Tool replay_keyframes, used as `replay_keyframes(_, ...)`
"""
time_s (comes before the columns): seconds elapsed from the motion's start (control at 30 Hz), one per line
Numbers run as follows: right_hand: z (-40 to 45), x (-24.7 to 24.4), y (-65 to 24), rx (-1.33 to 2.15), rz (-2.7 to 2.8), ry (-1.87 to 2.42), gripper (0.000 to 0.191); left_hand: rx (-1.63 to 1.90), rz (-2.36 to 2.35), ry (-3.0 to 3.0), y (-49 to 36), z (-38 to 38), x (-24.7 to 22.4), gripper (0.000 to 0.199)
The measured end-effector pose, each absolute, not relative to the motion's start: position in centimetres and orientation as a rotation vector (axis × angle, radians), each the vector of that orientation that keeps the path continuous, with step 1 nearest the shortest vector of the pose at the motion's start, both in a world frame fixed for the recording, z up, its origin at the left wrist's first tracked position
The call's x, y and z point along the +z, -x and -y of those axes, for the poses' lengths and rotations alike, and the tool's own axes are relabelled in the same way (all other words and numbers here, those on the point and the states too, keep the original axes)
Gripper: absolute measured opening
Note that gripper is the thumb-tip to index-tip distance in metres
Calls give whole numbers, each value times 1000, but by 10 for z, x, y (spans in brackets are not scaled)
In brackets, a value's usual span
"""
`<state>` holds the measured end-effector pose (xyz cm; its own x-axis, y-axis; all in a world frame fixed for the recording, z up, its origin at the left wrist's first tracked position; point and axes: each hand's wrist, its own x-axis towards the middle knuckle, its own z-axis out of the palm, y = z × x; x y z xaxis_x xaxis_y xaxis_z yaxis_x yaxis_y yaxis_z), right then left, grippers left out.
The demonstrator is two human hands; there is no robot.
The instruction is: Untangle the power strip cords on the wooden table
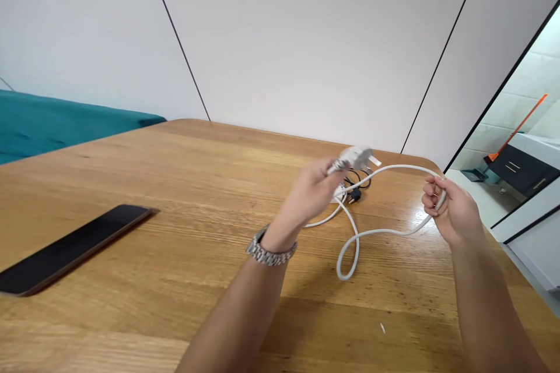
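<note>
My left hand (312,192), with a metal watch (271,250) on its wrist, is closed on the neck of a white power plug (356,157). The plug is held above the wooden table with its prongs toward the right. My right hand (455,210) grips the white cable (402,167) where it bends, over the table's right side. Between the hands the cable hangs in loose loops, the lowest near the tabletop. Partly hidden behind my left hand is a white block (338,193), seemingly a power strip. Beside it lies a black plug (355,195) with a thin black cord.
A dark tablet-like slab (74,247) lies on the wooden table (210,169) at the left. A small white scrap (382,328) lies near the front. Behind are a white panelled wall (284,41) and a teal sofa (65,119). An orange-handled broom (520,128) stands through the doorway.
</note>
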<state>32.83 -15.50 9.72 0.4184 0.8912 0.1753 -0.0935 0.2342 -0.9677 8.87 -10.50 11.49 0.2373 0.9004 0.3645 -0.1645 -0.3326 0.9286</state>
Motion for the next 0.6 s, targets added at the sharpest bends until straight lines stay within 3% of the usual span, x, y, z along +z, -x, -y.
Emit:
replay_keyframes(0.13,173,94,-292,735,1156,1078,37,900,-565,-1244,-117,115,107,45)
replay_keyframes(0.27,186,84,-265,562,1585,1210,33,863,-501,-1086,-137,122,96,48)
replay_keyframes(0.47,191,84,-259,126,1817,1624,53,879,-414,-1191,-153,132,83,41)
replay_keyframes(0.6,189,83,-260,317,1779,1438,47,975,-475,-1176,-153,133,86,41)
